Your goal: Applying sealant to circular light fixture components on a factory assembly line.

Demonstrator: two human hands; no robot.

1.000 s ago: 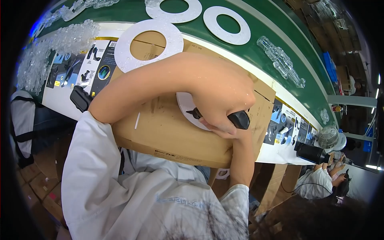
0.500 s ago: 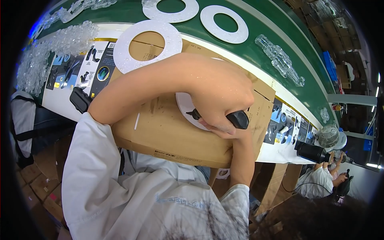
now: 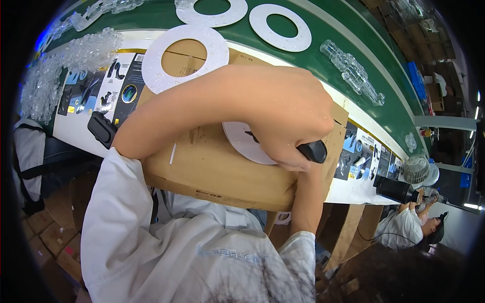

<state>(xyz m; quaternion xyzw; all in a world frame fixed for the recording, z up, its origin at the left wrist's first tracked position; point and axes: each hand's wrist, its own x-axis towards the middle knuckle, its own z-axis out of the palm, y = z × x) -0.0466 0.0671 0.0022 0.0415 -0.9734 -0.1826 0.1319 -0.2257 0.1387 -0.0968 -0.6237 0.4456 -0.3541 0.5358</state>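
Note:
My left forearm reaches across a brown cardboard box [image 3: 227, 177]. At its end my left hand [image 3: 293, 113] is closed around a black-handled tool [image 3: 313, 151]; the handle's rounded end sticks out by the thumb, and a small dark part shows on the other side. Beneath that hand lies a flat white disc or ring [image 3: 245, 146], partly covered, on the box. My right forearm [image 3: 307, 197] rises from the lower right and passes behind the left hand, which hides my right hand and its fingers. Another white ring [image 3: 151, 63] rests at the box's far left.
Two more white rings [image 3: 258, 30] lie on the green belt [image 3: 323, 76], near a clear plastic piece [image 3: 351, 73]. Many clear plastic pieces [image 3: 48, 81] are heaped at far left. Printed cartons line the white edge. A black bottle-like object [image 3: 396, 191], a fan [image 3: 417, 170] and another person [image 3: 404, 230] are at right.
My left hand has moved right with the black-handled tool, uncovering more of the white disc beneath. The right forearm has shifted slightly right.

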